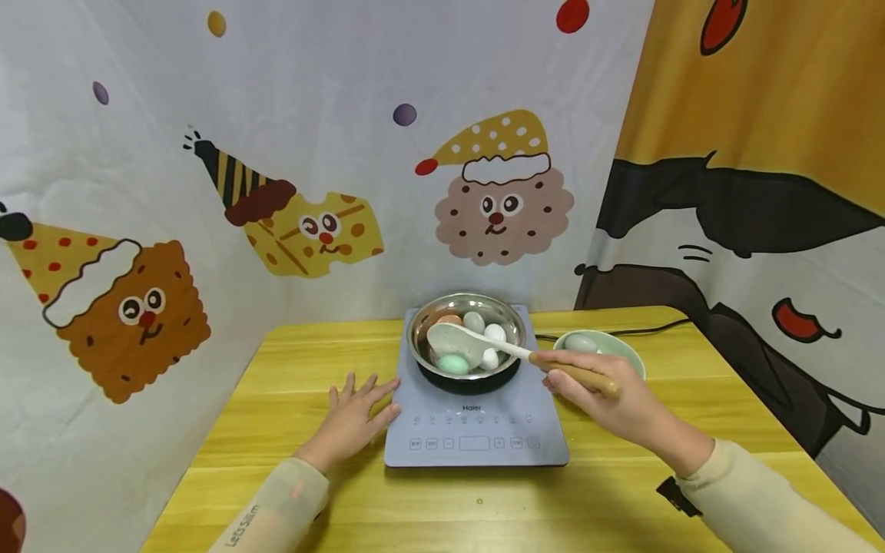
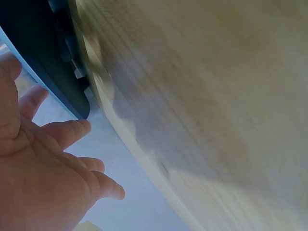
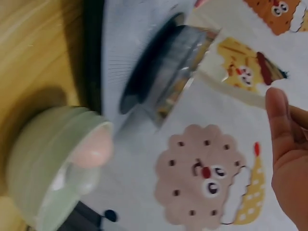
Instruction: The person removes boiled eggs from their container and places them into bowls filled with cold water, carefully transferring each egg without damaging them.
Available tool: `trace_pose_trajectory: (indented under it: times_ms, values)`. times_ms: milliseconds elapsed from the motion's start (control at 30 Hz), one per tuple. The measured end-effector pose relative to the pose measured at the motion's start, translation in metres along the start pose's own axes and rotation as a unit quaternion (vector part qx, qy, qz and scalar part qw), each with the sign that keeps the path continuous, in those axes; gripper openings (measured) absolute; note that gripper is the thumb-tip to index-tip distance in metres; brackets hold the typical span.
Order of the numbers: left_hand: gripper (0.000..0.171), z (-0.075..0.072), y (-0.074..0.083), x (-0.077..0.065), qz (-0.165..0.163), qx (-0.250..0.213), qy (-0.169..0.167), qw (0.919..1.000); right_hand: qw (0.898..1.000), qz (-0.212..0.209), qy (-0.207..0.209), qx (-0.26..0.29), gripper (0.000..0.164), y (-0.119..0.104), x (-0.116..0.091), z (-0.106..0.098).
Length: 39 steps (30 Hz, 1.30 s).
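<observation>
My right hand [image 1: 608, 392] grips the wooden handle of a ladle [image 1: 515, 349] with a pale speckled head. The ladle's head is over a shiny steel pan [image 1: 418, 355], above the eggs in it. Several eggs show there: a mint green egg [image 1: 453, 365], a grey egg [image 1: 473, 322], white ones and a partly hidden brown one. The pan sits on a light blue induction cooker [image 1: 477, 430]. With fingers spread, my left hand [image 1: 349, 418] is at the cooker's left edge, fingertips at or touching its side.
Right of the cooker, a light green bowl [image 3: 43, 144] holds a pinkish egg [image 3: 94, 148] and a paler one. A black cord [image 1: 650, 329] runs along the back of the wooden table [image 1: 484, 507]. A printed cloth [image 1: 332, 100] hangs behind.
</observation>
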<state>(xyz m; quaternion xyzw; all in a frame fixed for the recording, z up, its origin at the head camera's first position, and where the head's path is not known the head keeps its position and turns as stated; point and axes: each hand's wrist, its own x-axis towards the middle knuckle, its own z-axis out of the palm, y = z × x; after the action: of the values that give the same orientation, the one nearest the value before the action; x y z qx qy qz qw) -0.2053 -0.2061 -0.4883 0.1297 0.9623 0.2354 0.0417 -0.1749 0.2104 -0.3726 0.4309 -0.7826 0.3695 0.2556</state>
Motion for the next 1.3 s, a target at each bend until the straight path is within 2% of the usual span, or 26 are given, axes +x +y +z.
trace_pose_trajectory:
  times_ms: [67, 100, 167, 233, 333, 433, 500, 533, 567, 600, 767, 900, 933, 1100, 1200, 1300]
  values:
    - [0.059, -0.001, 0.000, 0.000, -0.001, 0.004, 0.000, 1.0000, 0.994, 0.078, -0.011, 0.080, 0.028, 0.004, -0.005, 0.000]
    - [0.059, -0.001, 0.000, 0.000, -0.001, 0.005, 0.000, 1.0000, 0.985, 0.116, -0.009, 0.127, 0.029, 0.007, -0.007, 0.000]
    - [0.059, 0.000, 0.000, 0.000, -0.002, 0.006, 0.001, 1.0000, 0.958, 0.197, 0.001, 0.209, 0.031, 0.012, -0.009, 0.001]
    - [0.059, 0.000, 0.000, 0.000, -0.003, 0.007, 0.001, 1.0000, 0.917, 0.281, 0.022, 0.282, 0.035, 0.018, -0.011, 0.002]
    - [0.059, 0.002, 0.000, 0.000, -0.006, 0.009, 0.000, 0.9999, 0.856, 0.379, 0.056, 0.346, 0.040, 0.027, -0.011, 0.004]
    - [0.059, 0.004, 0.000, -0.001, -0.007, 0.007, 0.001, 0.9999, 0.793, 0.439, 0.096, 0.411, 0.034, 0.034, -0.011, 0.004]
    - [0.059, 0.004, 0.000, -0.001, -0.006, 0.004, 0.003, 1.0000, 0.764, 0.451, 0.118, 0.447, 0.029, 0.035, -0.010, 0.001]
    - [0.059, 0.004, 0.000, 0.000, -0.006, 0.002, 0.003, 1.0000, 0.755, 0.448, 0.127, 0.462, 0.028, 0.036, -0.010, -0.001]
    - [0.059, 0.004, 0.000, 0.000, -0.005, 0.001, 0.004, 1.0000, 0.751, 0.444, 0.130, 0.472, 0.028, 0.036, -0.011, -0.005]
    - [0.059, 0.004, 0.000, 0.000, -0.004, 0.001, 0.005, 1.0000, 0.752, 0.438, 0.131, 0.475, 0.028, 0.036, -0.011, -0.008]
    - [0.059, 0.004, -0.001, 0.002, -0.003, 0.004, 0.007, 1.0000, 0.769, 0.407, 0.143, 0.471, 0.029, 0.034, -0.020, -0.038]
    - [0.060, 0.005, 0.000, 0.003, 0.000, 0.005, 0.005, 1.0000, 0.784, 0.400, 0.171, 0.443, 0.030, 0.030, -0.040, -0.074]
    - [0.060, 0.005, 0.000, 0.003, 0.001, 0.005, 0.004, 1.0000, 0.789, 0.402, 0.177, 0.429, 0.030, 0.029, -0.047, -0.084]
    - [0.060, 0.003, 0.000, 0.003, 0.004, 0.012, 0.004, 0.9999, 0.796, 0.424, 0.234, 0.362, 0.025, 0.023, -0.083, -0.125]
    - [0.060, 0.002, 0.000, 0.002, 0.002, 0.015, 0.003, 0.9999, 0.816, 0.416, 0.253, 0.313, 0.025, 0.021, -0.103, -0.139]
    - [0.060, 0.002, 0.000, 0.001, 0.001, 0.016, 0.002, 0.9999, 0.829, 0.421, 0.273, 0.248, 0.022, 0.019, -0.118, -0.145]
